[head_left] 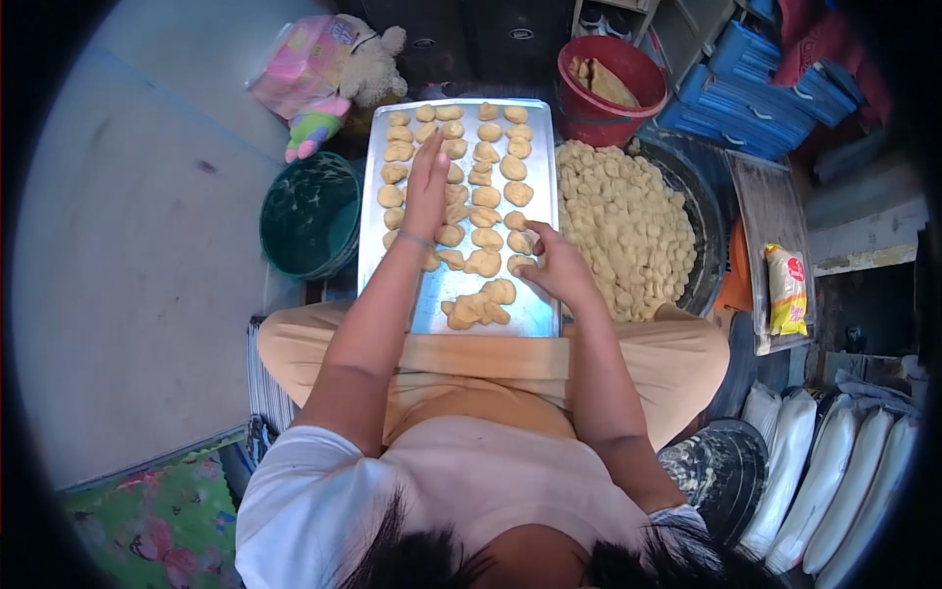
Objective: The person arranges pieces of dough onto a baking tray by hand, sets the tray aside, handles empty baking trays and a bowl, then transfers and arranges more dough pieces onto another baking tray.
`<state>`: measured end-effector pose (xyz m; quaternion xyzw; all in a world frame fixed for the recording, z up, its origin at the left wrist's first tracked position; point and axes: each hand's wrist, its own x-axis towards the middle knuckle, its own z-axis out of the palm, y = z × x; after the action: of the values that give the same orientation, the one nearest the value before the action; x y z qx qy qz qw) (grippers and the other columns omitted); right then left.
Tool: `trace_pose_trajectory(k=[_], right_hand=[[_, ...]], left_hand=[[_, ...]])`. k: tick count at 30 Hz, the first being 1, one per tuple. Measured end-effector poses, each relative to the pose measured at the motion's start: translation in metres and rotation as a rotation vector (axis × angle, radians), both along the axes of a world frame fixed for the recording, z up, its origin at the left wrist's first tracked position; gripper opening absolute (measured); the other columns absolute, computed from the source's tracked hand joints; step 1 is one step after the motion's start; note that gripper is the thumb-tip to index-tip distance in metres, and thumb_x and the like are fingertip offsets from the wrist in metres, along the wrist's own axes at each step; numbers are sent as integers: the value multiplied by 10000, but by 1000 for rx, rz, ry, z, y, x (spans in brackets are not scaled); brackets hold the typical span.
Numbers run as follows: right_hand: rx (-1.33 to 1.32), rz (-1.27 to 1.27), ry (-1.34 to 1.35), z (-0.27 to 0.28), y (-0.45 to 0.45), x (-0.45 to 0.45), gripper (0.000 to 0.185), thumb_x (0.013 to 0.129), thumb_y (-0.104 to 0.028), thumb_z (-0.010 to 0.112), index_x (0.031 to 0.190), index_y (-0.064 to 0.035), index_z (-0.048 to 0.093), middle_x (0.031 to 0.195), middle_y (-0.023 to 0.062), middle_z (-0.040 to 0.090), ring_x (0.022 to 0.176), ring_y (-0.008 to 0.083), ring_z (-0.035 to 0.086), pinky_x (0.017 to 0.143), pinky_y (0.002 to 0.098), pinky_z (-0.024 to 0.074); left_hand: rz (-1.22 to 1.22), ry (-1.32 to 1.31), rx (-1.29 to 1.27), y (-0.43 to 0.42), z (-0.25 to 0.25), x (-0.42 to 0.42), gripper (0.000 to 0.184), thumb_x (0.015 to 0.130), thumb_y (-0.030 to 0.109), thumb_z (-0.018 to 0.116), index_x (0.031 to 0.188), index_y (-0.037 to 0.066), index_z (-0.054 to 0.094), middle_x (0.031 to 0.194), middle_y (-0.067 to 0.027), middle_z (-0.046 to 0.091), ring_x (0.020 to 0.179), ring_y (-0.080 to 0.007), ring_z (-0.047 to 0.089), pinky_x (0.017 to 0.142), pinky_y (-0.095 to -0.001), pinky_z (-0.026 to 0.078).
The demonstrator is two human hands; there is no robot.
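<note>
Silver baking tray (pixel 391 294) of dough pieces (pixel 486 216); left hand (pixel 428 187) over them, fingers straight; right hand (pixel 559 267) at right column, fingers parted.

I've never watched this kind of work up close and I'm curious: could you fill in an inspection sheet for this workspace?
Surface: metal tray before the seated person.
Job's things: dough pieces in uneven rows, with a clump nearest the person; many more pieces heaped in a dark tub.
Clutter: green basin, red bucket, stuffed toy.
Grip: left hand straight-fingered over the rows; right hand at the right-hand column, fingers apart.
Cables: nothing seen.
Surroundings: blue drawers, yellow-red packet on a board.
</note>
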<state>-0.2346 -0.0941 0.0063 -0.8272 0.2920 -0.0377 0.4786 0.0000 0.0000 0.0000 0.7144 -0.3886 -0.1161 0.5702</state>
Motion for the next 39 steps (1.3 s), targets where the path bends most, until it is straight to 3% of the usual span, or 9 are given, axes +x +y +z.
trace_pose_trajectory(k=[2,6,9,13,25,32,35,39], right_hand=[[16,-48,-24,-7,-7,-1,707,712,-263,805,1335,-109,509,960,128,606,890,260,617,789,366,498],[8,-82,-42,-6,5,1,644,728,-302,791,1291,-104,548,878,99,586,805,253,608,731,364,494],[-20,-81,-68,-8,5,0,637,738,-323,781,1288,-100,549,863,100,587,808,252,608,731,362,494],[-43,-75,-87,-14,4,-1,607,765,-313,758,1291,-103,541,853,104,588,801,253,608,726,365,494],[-57,-74,-49,-7,4,3,583,776,-302,741,1284,-106,533,825,103,585,783,256,609,714,370,495],[-68,-90,-89,-9,4,1,569,783,-305,739,1278,-109,539,827,100,590,784,254,612,713,369,495],[-77,-111,-98,-11,5,-1,537,788,-296,736,1252,-95,555,812,99,591,764,252,612,702,365,494],[-101,-142,-142,2,12,-7,458,771,-282,757,1139,-61,598,762,109,588,736,269,613,681,363,492]], left_hand=[[-1,31,-104,-27,-4,13,560,1008,379,406,1421,1,389,1508,-210,308,1406,-344,278,1155,-375,212],[30,-316,91,-44,-17,45,590,1001,406,394,1427,-2,375,1505,-253,278,1400,-373,273,1153,-402,212],[77,-541,242,-55,-17,52,625,994,436,387,1445,5,345,1509,-260,263,1402,-385,261,1151,-425,214],[51,-639,294,-70,-13,53,669,989,483,354,1461,12,311,1516,-268,240,1405,-402,244,1152,-445,204],[43,-396,195,-84,-27,57,691,985,504,366,1456,1,314,1504,-279,258,1401,-411,244,1158,-437,193],[129,-365,45,-74,-10,68,632,990,453,404,1420,-9,382,1486,-239,329,1398,-359,285,1150,-399,223],[61,-96,-31,-65,-20,83,608,991,435,414,1401,-13,414,1491,-230,328,1398,-357,287,1143,-395,235],[7,-409,-34,-29,9,61,534,978,391,469,1360,17,478,1473,-212,359,1393,-327,304,1139,-386,246]])
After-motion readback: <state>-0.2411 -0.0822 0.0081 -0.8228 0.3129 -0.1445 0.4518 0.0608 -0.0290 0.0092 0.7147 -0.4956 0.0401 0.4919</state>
